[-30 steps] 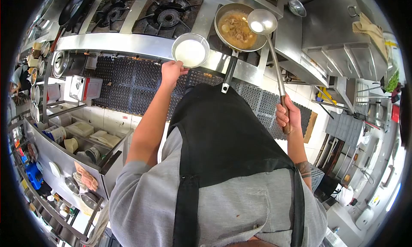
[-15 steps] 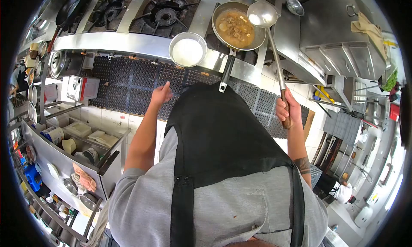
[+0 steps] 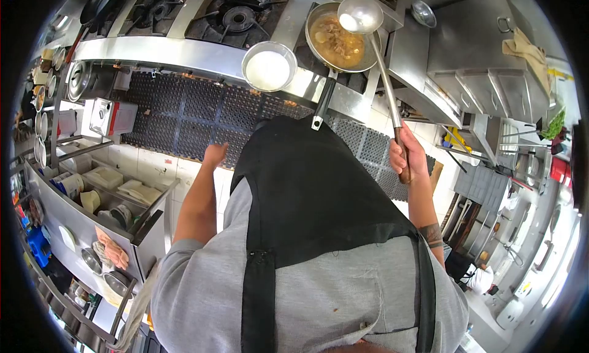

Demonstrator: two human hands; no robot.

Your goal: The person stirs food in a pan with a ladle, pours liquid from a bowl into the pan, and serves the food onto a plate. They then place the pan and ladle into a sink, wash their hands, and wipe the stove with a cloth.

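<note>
My right hand (image 3: 411, 153) is wrapped round the wooden grip of a long ladle (image 3: 385, 77). The ladle's round metal bowl is above the right rim of a frying pan (image 3: 324, 110), whose black handle points toward me. In the pan lies a brown stew (image 3: 336, 41) with chunks in broth. To the left of the pan, a metal pot (image 3: 244, 63) with white liquid (image 3: 269, 69) sits at the stove's front edge. My left hand (image 3: 215, 155) hangs low over the floor mat, touching nothing I can see; its fingers are mostly hidden.
Bare gas burners (image 3: 238, 19) lie left of the pan, with a dark wok (image 3: 98, 6) farther left. A small metal bowl (image 3: 423, 13) rests on the steel surface at right. A steel counter (image 3: 144, 245) with food containers stands behind my left arm. Black rubber matting (image 3: 178, 113) covers the floor.
The ladle's bowl has shifted left, farther over the pan, and my right hand has moved slightly left and down. My left hand has dropped down and to the left.
</note>
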